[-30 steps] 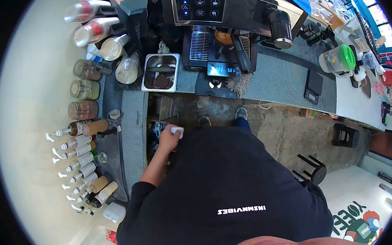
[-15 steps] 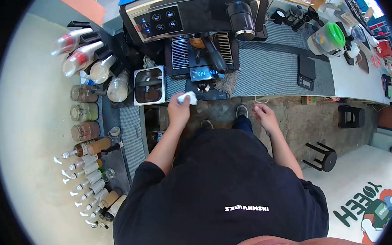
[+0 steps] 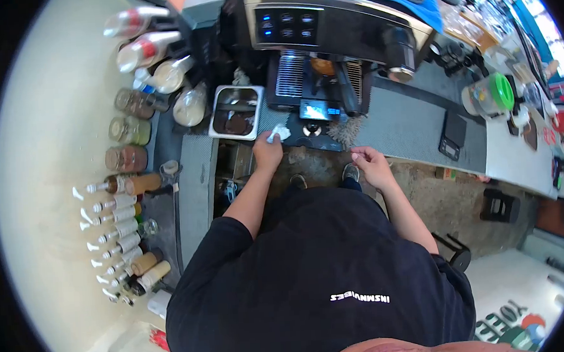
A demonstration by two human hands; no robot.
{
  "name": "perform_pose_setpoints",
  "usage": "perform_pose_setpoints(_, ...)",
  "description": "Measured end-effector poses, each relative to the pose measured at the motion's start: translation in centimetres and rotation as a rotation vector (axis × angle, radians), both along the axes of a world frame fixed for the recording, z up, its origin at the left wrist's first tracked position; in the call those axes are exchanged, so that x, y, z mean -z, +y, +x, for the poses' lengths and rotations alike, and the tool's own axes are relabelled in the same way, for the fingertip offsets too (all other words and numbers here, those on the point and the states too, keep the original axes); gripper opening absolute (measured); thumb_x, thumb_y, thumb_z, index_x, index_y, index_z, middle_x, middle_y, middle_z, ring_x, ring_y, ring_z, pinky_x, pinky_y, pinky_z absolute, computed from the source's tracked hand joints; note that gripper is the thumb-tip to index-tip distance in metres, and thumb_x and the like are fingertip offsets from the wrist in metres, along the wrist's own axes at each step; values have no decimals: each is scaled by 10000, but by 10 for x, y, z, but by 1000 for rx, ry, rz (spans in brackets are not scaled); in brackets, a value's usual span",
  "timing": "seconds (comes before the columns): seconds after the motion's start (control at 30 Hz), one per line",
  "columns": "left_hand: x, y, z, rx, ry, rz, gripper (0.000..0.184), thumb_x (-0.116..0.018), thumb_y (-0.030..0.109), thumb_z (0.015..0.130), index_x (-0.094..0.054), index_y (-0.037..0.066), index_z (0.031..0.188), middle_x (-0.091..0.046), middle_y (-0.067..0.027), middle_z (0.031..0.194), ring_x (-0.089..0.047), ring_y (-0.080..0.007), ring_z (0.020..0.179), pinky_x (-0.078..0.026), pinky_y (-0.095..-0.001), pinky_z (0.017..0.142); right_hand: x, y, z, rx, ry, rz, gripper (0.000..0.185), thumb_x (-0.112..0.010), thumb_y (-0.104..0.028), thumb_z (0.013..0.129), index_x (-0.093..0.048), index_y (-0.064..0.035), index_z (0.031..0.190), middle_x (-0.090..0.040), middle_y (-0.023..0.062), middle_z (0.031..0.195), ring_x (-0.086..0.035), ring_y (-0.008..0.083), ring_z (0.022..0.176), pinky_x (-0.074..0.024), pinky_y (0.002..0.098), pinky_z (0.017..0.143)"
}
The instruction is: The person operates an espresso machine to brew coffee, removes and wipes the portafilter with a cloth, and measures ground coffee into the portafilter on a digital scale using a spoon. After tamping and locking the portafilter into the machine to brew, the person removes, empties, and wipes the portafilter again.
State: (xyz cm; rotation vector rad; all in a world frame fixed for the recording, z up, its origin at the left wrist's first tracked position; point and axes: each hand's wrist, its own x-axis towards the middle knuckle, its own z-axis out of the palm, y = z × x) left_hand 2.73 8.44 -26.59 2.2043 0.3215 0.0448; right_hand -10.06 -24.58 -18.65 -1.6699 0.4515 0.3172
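Observation:
My left hand point(image 3: 268, 152) holds a crumpled white cloth point(image 3: 279, 133) at the counter's front edge, beside the steel container point(image 3: 236, 112) with dark brown contents. My right hand point(image 3: 372, 166) is in front of the counter edge, near the grey brush point(image 3: 348, 130); its fingers are partly bent and apart, with nothing seen in them. Between the hands, a round metal-topped tool point(image 3: 312, 129) stands on a dark mat. Behind it, a lit scale point(image 3: 320, 109) sits by the espresso machine point(image 3: 344, 20), under a black-handled portafilter point(image 3: 347, 86) and a cup with brown liquid point(image 3: 322, 66).
Jars point(image 3: 127, 158) and pump bottles point(image 3: 116, 233) line the left side. A second black scale point(image 3: 452, 134) and a green-lidded container point(image 3: 487, 95) stand on the right counter. A black stool point(image 3: 499, 206) is on the floor at right.
My left hand has moved forward and right with the cloth, up to the counter edge. My right hand has come into view and moved slightly inward. The head view has shifted.

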Motion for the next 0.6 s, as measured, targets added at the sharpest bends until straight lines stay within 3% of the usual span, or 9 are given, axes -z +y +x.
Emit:
perform_pose_setpoints(0.07,33,15,-12,-34,152,-161,373,-775,295,962,-772,-13,1172,-777,-288,1119,-750,-458,1086,-578,-493,972,-8,0,5,-35,29,-21,359,-702,-221,1083,-699,18,1351,-766,69,1155,-712,139,983,-568,305,875)
perform_pose_setpoints(0.17,21,44,-54,45,267,-170,381,-767,315,944,-783,17,1180,-789,-254,1102,-759,-433,1074,-581,-490,953,-13,5,7,14,48,49,343,-689,-226,1094,-700,4,1348,-771,57,1162,-720,145,955,-569,307,844)
perform_pose_setpoints(0.27,30,88,-99,-35,495,-127,381,-767,301,923,-777,-2,1153,-786,-264,1104,-755,-436,1092,-574,-476,972,2,3,3,78,151,133,327,-677,-235,1103,-700,-19,1348,-775,49,1163,-725,148,940,-570,306,829)
perform_pose_setpoints(0.37,83,142,-137,-436,653,-436,317,-747,229,915,-784,-22,1105,-778,-174,907,-756,-316,793,-583,-443,663,9,3,-1,58,231,119,321,-670,-245,1112,-698,-27,1346,-775,45,1148,-717,141,925,-565,301,807)
perform_pose_setpoints(0.4,96,163,-148,-525,664,-442,272,-723,182,916,-785,-25,1081,-735,-124,821,-697,-250,674,-528,-402,543,10,4,-4,51,251,118,321,-669,-248,1113,-698,-26,1343,-774,44,1144,-715,140,923,-563,300,803)
perform_pose_setpoints(0.43,123,191,-163,-627,695,-498,355,-716,241,947,-759,-36,1164,-762,-195,999,-747,-311,833,-588,-447,647,9,6,-5,39,269,113,320,-669,-250,1114,-699,-24,1338,-773,43,1140,-713,139,922,-563,302,800)
perform_pose_setpoints(0.5,129,217,-176,-1038,646,-583,298,-733,232,980,-709,16,1182,-699,-187,1136,-689,-318,965,-580,-476,742,5,7,-1,39,292,102,318,-669,-254,1114,-700,-21,1329,-772,43,1131,-709,138,918,-562,306,795)
perform_pose_setpoints(0.53,130,231,-183,-900,792,-464,638,-684,439,990,-628,-51,1395,-627,-254,1452,-669,-447,1241,-594,-601,919,0,8,1,52,266,100,318,-668,-257,1115,-700,-21,1326,-770,46,1129,-709,141,918,-562,309,795)
perform_pose_setpoints(0.6,132,240,-176,-958,883,-506,611,-644,468,1007,-638,-26,1366,-687,-191,1248,-697,-393,1062,-601,-560,889,-14,11,11,90,209,87,318,-664,-264,1117,-699,-21,1320,-766,51,1124,-709,147,918,-563,313,796)
